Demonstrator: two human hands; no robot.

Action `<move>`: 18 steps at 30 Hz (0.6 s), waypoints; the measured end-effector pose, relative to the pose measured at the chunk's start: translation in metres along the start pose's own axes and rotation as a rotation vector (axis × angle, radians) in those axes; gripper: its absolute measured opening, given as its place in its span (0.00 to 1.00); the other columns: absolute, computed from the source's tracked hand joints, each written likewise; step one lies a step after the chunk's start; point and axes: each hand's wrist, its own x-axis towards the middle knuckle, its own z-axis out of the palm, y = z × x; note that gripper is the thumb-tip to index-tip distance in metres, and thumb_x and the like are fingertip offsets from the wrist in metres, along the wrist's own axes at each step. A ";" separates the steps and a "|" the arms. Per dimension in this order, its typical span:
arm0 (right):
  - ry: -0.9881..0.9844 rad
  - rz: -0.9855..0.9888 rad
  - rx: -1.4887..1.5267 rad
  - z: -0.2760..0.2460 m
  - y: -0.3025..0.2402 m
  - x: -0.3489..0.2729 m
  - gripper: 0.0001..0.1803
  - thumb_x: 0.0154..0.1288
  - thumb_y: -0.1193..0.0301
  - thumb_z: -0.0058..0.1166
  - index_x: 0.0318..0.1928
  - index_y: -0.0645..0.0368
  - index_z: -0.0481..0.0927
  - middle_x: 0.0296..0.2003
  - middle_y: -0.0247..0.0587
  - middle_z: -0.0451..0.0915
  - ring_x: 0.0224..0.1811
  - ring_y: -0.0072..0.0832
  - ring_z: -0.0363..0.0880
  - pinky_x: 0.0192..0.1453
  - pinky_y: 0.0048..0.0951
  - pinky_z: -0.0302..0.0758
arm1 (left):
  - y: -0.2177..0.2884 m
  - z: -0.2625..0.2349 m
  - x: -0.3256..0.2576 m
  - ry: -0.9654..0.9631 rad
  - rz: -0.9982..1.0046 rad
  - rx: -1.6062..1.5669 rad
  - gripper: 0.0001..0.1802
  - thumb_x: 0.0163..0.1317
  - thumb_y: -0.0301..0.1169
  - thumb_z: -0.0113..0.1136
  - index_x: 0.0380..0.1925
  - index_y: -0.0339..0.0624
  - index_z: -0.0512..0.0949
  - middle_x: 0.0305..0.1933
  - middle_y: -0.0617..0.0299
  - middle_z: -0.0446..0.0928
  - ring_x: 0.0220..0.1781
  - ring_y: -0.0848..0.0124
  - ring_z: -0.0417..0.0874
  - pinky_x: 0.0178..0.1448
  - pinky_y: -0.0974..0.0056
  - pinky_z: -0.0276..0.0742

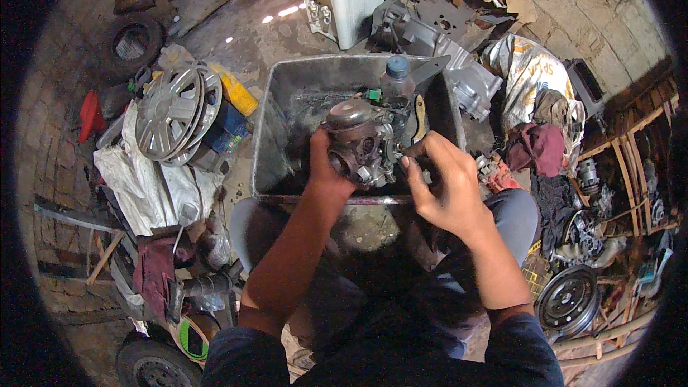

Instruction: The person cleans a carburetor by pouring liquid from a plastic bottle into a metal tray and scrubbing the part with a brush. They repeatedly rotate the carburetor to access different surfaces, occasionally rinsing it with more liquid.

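A metal carburetor (358,116) with a domed top and a round throat is held up over the near part of a dark grey tub (260,140). My left hand (327,168) is wrapped round its left side and underside. At the carburetor's right side, my right hand (450,185) is closed, thumb and forefinger brought together by its small fittings. What those fingers grip is dark and too small to make out. Just beyond my right hand, a brush with a yellowish handle (420,120) leans inside the tub. A clear bottle with a blue cap (396,79) stands behind the carburetor.
Beyond the tub stands a white jerrycan-like container (342,0). Silver wheel covers (168,111) and a white sack (136,179) lie to the left. A metal gearbox-like casing (466,79), a maroon cloth (536,149) and a steel wheel rim (568,301) are at the right.
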 end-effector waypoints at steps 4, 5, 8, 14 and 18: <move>-0.011 0.038 -0.060 0.003 0.011 -0.001 0.09 0.59 0.83 0.61 0.37 0.67 0.73 0.30 0.56 0.76 0.34 0.57 0.79 0.38 0.44 0.75 | -0.010 0.035 0.004 0.454 0.077 0.187 0.28 0.72 0.51 0.44 0.61 0.46 0.76 0.57 0.53 0.81 0.56 0.56 0.84 0.61 0.47 0.82; 0.016 0.030 -0.094 0.005 0.014 -0.002 0.10 0.59 0.83 0.61 0.38 0.67 0.72 0.31 0.56 0.76 0.35 0.57 0.79 0.38 0.44 0.75 | -0.010 0.035 0.006 0.473 0.075 0.192 0.28 0.72 0.51 0.44 0.61 0.46 0.76 0.57 0.52 0.81 0.56 0.56 0.84 0.61 0.47 0.81; 0.180 0.005 -0.098 0.016 0.015 0.000 0.09 0.59 0.84 0.61 0.37 0.67 0.73 0.31 0.56 0.77 0.35 0.56 0.80 0.38 0.43 0.76 | -0.007 0.027 0.008 0.455 0.059 0.184 0.29 0.71 0.52 0.44 0.62 0.46 0.75 0.58 0.51 0.80 0.58 0.55 0.83 0.62 0.47 0.79; 0.160 0.121 0.018 0.007 0.014 0.005 0.06 0.60 0.82 0.63 0.38 0.67 0.80 0.34 0.54 0.82 0.36 0.47 0.84 0.41 0.39 0.78 | -0.001 0.020 0.005 0.412 0.065 0.170 0.31 0.71 0.54 0.43 0.63 0.46 0.74 0.61 0.50 0.79 0.61 0.53 0.80 0.65 0.45 0.76; 0.105 0.094 0.024 0.008 0.012 0.000 0.06 0.61 0.81 0.64 0.39 0.66 0.83 0.34 0.53 0.83 0.36 0.46 0.85 0.42 0.38 0.78 | 0.001 0.017 0.003 0.397 0.073 0.170 0.33 0.70 0.56 0.42 0.64 0.46 0.73 0.62 0.48 0.77 0.63 0.52 0.78 0.67 0.45 0.74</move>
